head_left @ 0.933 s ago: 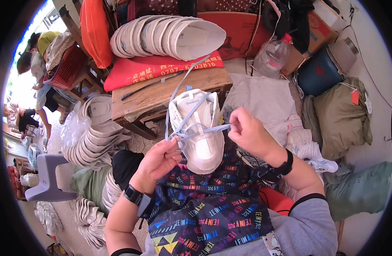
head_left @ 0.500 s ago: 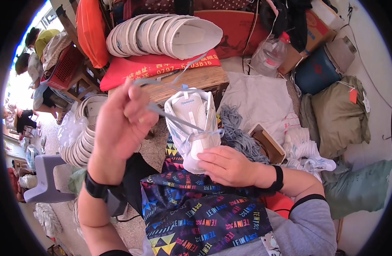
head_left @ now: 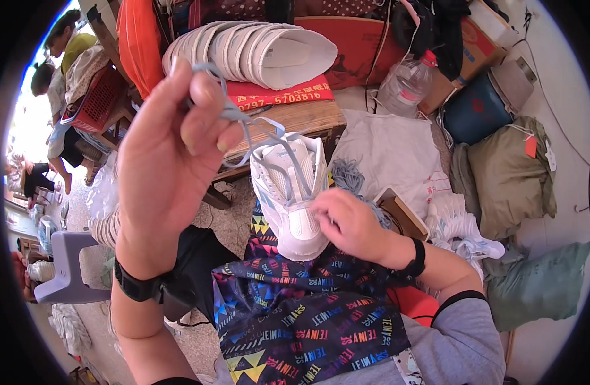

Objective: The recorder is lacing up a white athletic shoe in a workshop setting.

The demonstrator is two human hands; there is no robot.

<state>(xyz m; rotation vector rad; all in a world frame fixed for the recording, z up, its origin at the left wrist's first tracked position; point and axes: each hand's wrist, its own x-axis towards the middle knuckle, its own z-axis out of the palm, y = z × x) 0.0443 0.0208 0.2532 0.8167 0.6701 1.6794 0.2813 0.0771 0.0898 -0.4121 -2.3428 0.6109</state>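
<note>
A white sneaker upper point(head_left: 301, 234) with pale blue trim rests on my patterned apron point(head_left: 307, 321), its toe toward me. A grey-blue shoelace point(head_left: 233, 115) crosses its tongue and rises in a loose loop to the left. My left hand point(head_left: 173, 147) is raised beside the upper, fingers closed on that lace. At the upper's right side, near the toe end of the lacing, my right hand point(head_left: 352, 224) is curled; its fingertips are partly hidden, and I cannot make out what they grip.
Nested uppers point(head_left: 230, 54) lie on the wooden bench point(head_left: 301, 115) ahead. To the right are a bundle of grey-blue laces point(head_left: 348, 173), a small open box point(head_left: 404, 215) and a plastic bottle point(head_left: 407, 86). A grey stool point(head_left: 67, 273) stands left; other people point(head_left: 70, 51) sit farther off.
My left hand has risen and come closer to the camera, carrying the lace with it. My right hand has shifted off the toe to the upper's right side, its fingers now curled.
</note>
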